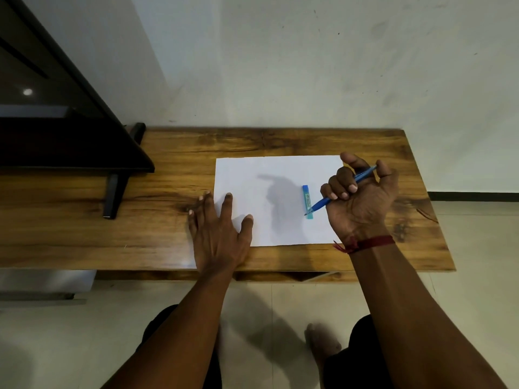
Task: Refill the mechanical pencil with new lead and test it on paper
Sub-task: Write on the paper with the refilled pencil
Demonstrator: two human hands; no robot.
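One slim blue pencil (341, 192) gripped in curled right hand (362, 197), left hand (219, 228) spread flat on smooth white paper (275, 175), grained wooden table (168, 228).

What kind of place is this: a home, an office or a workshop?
Probably a room in a home, though I cannot be sure: a wooden table stands against a plain pale wall, a dark screen on a stand sits at its left end, and the floor is tiled.

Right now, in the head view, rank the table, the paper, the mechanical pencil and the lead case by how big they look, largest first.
1. table
2. paper
3. mechanical pencil, partly hidden in the right hand
4. lead case, clearly shorter than the part of the pencil that shows
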